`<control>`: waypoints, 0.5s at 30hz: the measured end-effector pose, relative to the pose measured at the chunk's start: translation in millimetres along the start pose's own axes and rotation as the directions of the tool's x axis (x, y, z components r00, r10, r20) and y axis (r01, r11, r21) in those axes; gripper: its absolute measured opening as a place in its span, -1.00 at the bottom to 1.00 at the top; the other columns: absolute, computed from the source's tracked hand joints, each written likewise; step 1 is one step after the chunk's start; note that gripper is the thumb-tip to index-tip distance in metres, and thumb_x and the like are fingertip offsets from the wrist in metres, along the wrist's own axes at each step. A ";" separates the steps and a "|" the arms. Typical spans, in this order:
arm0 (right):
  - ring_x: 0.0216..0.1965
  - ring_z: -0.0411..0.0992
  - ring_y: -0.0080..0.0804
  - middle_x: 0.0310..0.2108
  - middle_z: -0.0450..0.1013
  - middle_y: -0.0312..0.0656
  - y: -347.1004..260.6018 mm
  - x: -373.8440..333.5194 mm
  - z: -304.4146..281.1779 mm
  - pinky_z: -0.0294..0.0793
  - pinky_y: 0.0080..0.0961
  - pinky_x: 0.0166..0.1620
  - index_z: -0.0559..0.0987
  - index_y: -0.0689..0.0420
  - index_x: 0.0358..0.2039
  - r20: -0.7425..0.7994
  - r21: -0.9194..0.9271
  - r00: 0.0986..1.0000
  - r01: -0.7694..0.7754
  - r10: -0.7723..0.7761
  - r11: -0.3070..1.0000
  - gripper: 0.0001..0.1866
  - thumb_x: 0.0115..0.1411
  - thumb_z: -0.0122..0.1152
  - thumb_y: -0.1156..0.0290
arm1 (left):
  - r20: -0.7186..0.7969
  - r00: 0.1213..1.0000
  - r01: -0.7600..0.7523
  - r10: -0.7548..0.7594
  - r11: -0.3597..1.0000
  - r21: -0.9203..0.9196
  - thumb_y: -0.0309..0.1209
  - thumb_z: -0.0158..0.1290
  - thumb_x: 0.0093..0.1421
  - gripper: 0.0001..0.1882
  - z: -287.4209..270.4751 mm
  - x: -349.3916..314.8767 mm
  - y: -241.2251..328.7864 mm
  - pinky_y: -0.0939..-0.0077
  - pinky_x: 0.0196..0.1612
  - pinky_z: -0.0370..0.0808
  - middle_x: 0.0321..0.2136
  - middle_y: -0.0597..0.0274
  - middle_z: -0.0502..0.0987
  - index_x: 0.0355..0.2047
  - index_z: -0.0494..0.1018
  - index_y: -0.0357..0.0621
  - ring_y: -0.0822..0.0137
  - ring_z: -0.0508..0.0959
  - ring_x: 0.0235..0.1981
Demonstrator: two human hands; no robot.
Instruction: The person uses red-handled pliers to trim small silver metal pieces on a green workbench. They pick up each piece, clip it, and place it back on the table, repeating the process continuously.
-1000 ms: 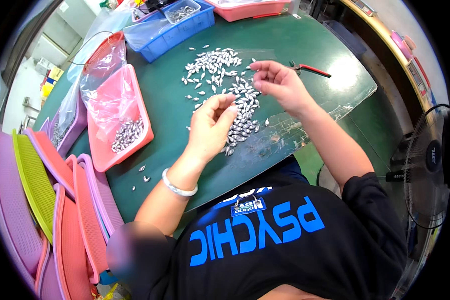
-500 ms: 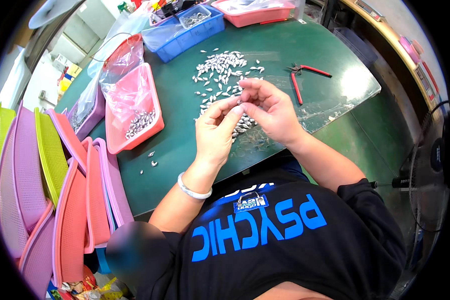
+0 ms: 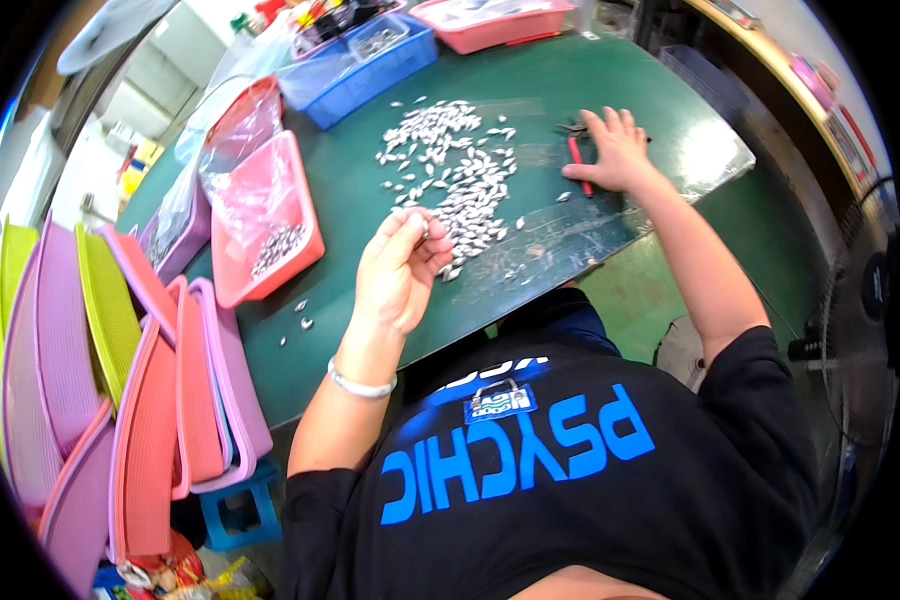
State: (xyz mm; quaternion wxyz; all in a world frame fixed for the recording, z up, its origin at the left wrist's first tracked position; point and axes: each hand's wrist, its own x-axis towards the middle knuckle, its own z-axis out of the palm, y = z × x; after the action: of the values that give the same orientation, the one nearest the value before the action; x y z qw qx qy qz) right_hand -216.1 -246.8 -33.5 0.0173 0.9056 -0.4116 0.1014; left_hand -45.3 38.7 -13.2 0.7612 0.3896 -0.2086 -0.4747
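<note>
My left hand (image 3: 398,262) is closed in a pinch, with a small silver metal piece (image 3: 426,230) between thumb and fingers. Beside it, many small silver pieces (image 3: 475,195), pointed and drop-shaped, lie spread over the green table (image 3: 350,185). Farther right, my right hand (image 3: 616,152) reaches over a pair of red-handled pliers (image 3: 576,158). Its fingers are spread and the palm faces down, covering part of the pliers. Whether it touches them I cannot tell. A single silver piece (image 3: 564,197) lies just below that hand.
Left of the pieces stands a pink basket (image 3: 313,225) with a plastic bag and more silver pieces. A blue basket (image 3: 370,82) and another pink basket (image 3: 490,32) sit at the far edge. Stacked colourful baskets (image 3: 150,430) fill the left side. A fan (image 3: 850,330) stands at right.
My hands have moved apart. The right hand has gone right to the pliers and spread its fingers; the left has shifted slightly left and down, keeping its pinch. One piece now lies near the pliers.
</note>
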 end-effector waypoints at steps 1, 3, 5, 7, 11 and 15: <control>0.28 -0.01 0.05 0.25 0.06 0.04 10.1 5.8 9.7 -0.05 0.05 0.25 0.12 -0.02 0.28 0.087 -0.030 0.995 -0.048 0.050 0.998 0.08 -0.18 0.26 -0.30 | -0.015 0.999 0.038 -0.038 0.999 -0.034 -0.38 -0.06 0.29 -0.86 -1.2 0.7 1.8 0.48 -0.22 0.50 -0.38 0.23 0.51 -0.25 0.41 -0.17 0.37 0.52 -0.40; 0.26 -0.02 0.12 0.22 0.09 0.07 17.1 10.7 15.8 -0.11 0.10 0.25 0.10 -0.08 0.29 0.117 -0.007 0.993 -0.006 0.007 1.000 0.11 -0.19 0.18 -0.41 | -0.043 0.992 0.115 -0.120 0.987 -0.110 -0.37 -0.05 0.29 -0.84 -4.0 1.2 0.8 0.48 -0.24 0.50 -0.40 0.24 0.50 -0.25 0.42 -0.19 0.38 0.51 -0.40; 0.18 0.14 0.10 0.13 0.22 0.07 17.6 16.0 12.7 0.04 0.04 0.21 0.15 -0.06 0.27 0.088 -0.010 0.995 0.044 -0.043 0.999 0.03 -0.15 0.19 -0.33 | -0.070 0.988 0.128 -0.140 0.979 -0.159 -0.36 -0.04 0.29 -0.81 -10.1 3.1 -2.0 0.47 -0.26 0.51 -0.40 0.24 0.48 -0.22 0.43 -0.24 0.39 0.50 -0.38; 0.09 0.25 0.08 0.04 0.32 0.06 19.0 21.9 15.2 0.17 -0.08 0.17 0.19 -0.02 0.25 0.048 0.011 0.996 0.068 -0.069 0.998 -0.03 -0.12 0.20 -0.25 | -0.116 0.980 0.135 -0.160 0.970 -0.203 -0.36 -0.05 0.29 -0.80 -14.6 2.6 -4.7 0.46 -0.27 0.53 -0.39 0.22 0.50 -0.21 0.42 -0.24 0.38 0.52 -0.37; -0.01 0.32 0.06 -0.06 0.39 0.08 30.7 20.5 14.8 0.30 -0.20 0.09 0.24 0.03 0.19 0.006 0.060 0.982 0.188 -0.189 0.980 -0.29 0.03 0.15 0.08 | -0.128 0.980 0.125 -0.155 0.968 -0.218 -0.42 -0.08 0.30 -0.76 -20.2 0.1 -5.1 0.46 -0.20 0.50 -0.36 0.21 0.46 -0.12 0.40 -0.34 0.40 0.48 -0.32; -0.05 0.32 0.06 -0.18 0.39 0.08 37.6 21.4 22.8 0.35 -0.19 0.01 0.31 0.08 0.05 -0.081 0.032 0.967 0.244 -0.241 0.969 -0.52 0.07 0.06 0.32 | -0.083 0.987 0.118 -0.138 0.971 -0.208 -0.46 -0.10 0.30 -0.72 -27.2 -4.9 -2.6 0.48 -0.16 0.48 -0.33 0.19 0.47 -0.04 0.37 -0.37 0.39 0.48 -0.28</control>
State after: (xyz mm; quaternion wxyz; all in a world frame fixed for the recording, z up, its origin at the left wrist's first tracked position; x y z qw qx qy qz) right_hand -226.6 -290.1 -53.5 0.0265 0.9447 -0.2947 0.1417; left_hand -30.3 53.1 -31.6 0.7739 0.3452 -0.0964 -0.5221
